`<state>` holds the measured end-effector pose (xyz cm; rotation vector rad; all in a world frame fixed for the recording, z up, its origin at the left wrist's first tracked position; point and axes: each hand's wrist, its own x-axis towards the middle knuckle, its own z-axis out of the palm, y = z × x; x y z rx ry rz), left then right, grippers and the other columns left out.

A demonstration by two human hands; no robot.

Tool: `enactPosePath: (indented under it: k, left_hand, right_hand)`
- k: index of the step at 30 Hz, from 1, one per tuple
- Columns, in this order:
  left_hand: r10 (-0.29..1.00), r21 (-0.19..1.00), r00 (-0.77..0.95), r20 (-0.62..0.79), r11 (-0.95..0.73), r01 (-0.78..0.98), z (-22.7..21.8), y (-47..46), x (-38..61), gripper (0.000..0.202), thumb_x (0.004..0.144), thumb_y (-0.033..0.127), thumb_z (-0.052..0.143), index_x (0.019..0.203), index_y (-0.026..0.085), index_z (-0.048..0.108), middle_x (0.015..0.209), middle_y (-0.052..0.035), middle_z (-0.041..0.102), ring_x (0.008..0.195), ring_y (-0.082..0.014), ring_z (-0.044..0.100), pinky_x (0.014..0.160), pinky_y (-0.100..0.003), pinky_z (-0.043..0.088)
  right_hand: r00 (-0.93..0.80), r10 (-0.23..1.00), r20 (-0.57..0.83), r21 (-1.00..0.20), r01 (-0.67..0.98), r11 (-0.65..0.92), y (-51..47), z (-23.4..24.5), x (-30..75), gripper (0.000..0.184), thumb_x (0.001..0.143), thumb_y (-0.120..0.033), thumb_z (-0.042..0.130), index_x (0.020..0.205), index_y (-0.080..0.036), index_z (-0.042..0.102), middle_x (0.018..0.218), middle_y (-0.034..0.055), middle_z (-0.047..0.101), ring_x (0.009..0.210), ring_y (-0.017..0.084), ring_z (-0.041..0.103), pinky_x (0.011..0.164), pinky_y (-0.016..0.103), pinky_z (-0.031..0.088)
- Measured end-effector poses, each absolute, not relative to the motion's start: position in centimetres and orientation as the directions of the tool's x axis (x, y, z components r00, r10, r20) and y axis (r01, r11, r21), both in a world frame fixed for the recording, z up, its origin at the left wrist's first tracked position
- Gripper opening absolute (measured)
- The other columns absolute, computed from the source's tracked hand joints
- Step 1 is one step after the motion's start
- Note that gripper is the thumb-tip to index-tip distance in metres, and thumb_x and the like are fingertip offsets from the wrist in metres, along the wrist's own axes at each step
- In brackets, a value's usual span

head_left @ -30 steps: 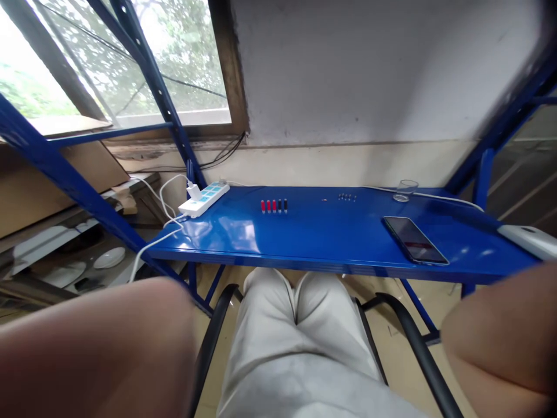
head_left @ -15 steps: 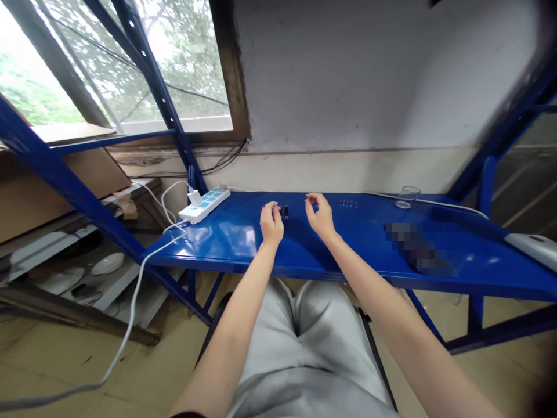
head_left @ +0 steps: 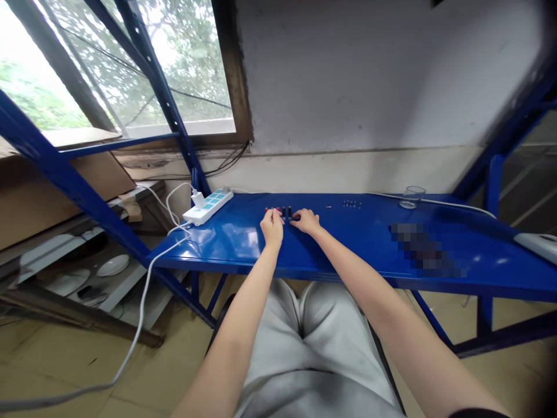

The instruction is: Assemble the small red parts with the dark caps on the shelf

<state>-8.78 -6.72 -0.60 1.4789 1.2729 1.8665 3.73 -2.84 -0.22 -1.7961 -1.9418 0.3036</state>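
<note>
My left hand (head_left: 272, 227) rests low over the blue table, its fingers drawn together; whatever lies between them is too small to make out. Just right of its fingertips stand two small black upright pieces (head_left: 284, 211), close together. My right hand (head_left: 307, 221) reaches in from the other side with its fingertips pinched beside the right-hand black piece (head_left: 289, 211). What those fingers hold, if anything, is hidden. A tiny silvery piece (head_left: 328, 206) lies beyond my right hand, and several small metal bits (head_left: 352, 204) are set out in rows farther right.
A white power strip (head_left: 208, 208) with a plugged-in cable sits at the left end of the blue table (head_left: 235, 244). To the right are a clear glass (head_left: 411, 198), a blurred dark item (head_left: 424, 248) and a white object (head_left: 539, 245) at the edge.
My right hand has moved left and down to the black pieces, its fingers now pinched. The silvery piece shows on the table. My left hand stays nearly in place; the view shifts slightly.
</note>
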Motion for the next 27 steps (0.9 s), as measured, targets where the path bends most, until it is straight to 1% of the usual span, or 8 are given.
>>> enactPosePath:
  k: [6,13,16,18,20,22,24,27]
  left_hand:
    - [0.761,0.764,-0.218,0.611,-0.495,0.414,-1.0,-6.9,-8.7,0.03,0.088,0.033,0.037,0.069,0.018,0.055,0.055,-0.0003,0.055,0.055,-0.0114,0.053,0.06,-0.022,0.04]
    - [0.758,0.731,-0.188,0.624,-0.482,0.484,-1.3,-6.7,-8.7,0.031,0.089,0.033,0.035,0.071,0.018,0.056,0.059,-0.0014,0.056,0.056,-0.0124,0.054,0.059,-0.022,0.04]
    - [0.76,0.724,-0.178,0.625,-0.478,0.497,-1.3,-6.9,-8.7,0.03,0.089,0.033,0.035,0.073,0.018,0.056,0.058,-0.0008,0.055,0.055,-0.012,0.053,0.059,-0.022,0.04]
    - [0.753,0.713,-0.166,0.637,-0.494,0.498,-1.1,-7.2,-8.5,0.028,0.089,0.032,0.035,0.08,0.018,0.057,0.058,-0.0001,0.054,0.055,-0.0116,0.052,0.06,-0.022,0.041]
    - [0.737,0.695,-0.148,0.659,-0.523,0.493,-0.8,-7.5,-8.2,0.025,0.089,0.032,0.037,0.095,0.018,0.056,0.063,0.0001,0.056,0.058,-0.0109,0.053,0.063,-0.022,0.042]
    - [0.727,0.671,-0.113,0.678,-0.547,0.501,-0.2,-7.7,-7.7,0.032,0.088,0.033,0.04,0.115,0.018,0.049,0.072,-0.0004,0.059,0.062,-0.0102,0.055,0.065,-0.021,0.043]
    - [0.73,0.632,-0.039,0.682,-0.561,0.534,0.5,-7.7,-7.1,0.042,0.087,0.034,0.043,0.127,0.021,0.04,0.082,-0.0015,0.061,0.067,-0.0103,0.056,0.067,-0.021,0.043]
    - [0.742,0.546,0.141,0.655,-0.594,0.59,1.4,-7.2,-5.9,0.036,0.087,0.034,0.044,0.12,0.023,0.049,0.096,-0.0041,0.063,0.082,-0.0137,0.059,0.073,-0.023,0.045]
  right_hand:
    - [0.003,0.984,0.176,-0.437,0.896,0.075,-2.1,-0.3,2.7,0.028,0.072,-0.04,0.06,0.094,-0.023,0.066,0.111,0.0079,0.06,0.108,0.028,0.047,0.085,0.043,0.035]
    - [0.018,0.974,0.225,-0.45,0.889,0.087,-2.0,-0.8,2.3,0.023,0.074,-0.039,0.057,0.088,-0.022,0.066,0.106,0.0084,0.062,0.103,0.027,0.05,0.082,0.042,0.035]
    - [0.018,0.968,0.252,-0.492,0.863,0.112,-2.2,-0.7,2.5,0.018,0.075,-0.035,0.055,0.083,-0.022,0.065,0.099,0.0061,0.065,0.099,0.025,0.053,0.082,0.04,0.035]
    - [0.026,0.965,0.262,-0.541,0.832,0.125,-2.7,-0.3,3.0,0.016,0.076,-0.033,0.054,0.083,-0.022,0.063,0.093,0.0042,0.067,0.094,0.023,0.056,0.08,0.038,0.035]
    - [0.023,0.954,0.3,-0.569,0.807,0.159,-3.4,0.2,3.9,0.015,0.076,-0.032,0.053,0.084,-0.022,0.061,0.088,0.0032,0.067,0.088,0.021,0.058,0.078,0.035,0.034]
    - [-0.006,0.923,0.384,-0.547,0.805,0.232,-4.4,0.6,4.9,0.015,0.077,-0.032,0.052,0.085,-0.021,0.06,0.086,0.0029,0.067,0.085,0.019,0.059,0.077,0.033,0.033]
    - [-0.041,0.877,0.479,-0.478,0.826,0.3,-5.5,0.9,6.0,0.015,0.079,-0.032,0.05,0.085,-0.02,0.058,0.084,0.0033,0.067,0.084,0.019,0.059,0.076,0.032,0.031]
    - [-0.077,0.806,0.587,-0.361,0.866,0.346,-6.7,0.6,7.3,0.015,0.082,-0.029,0.045,0.081,-0.019,0.057,0.079,0.0047,0.066,0.083,0.02,0.059,0.077,0.033,0.029]
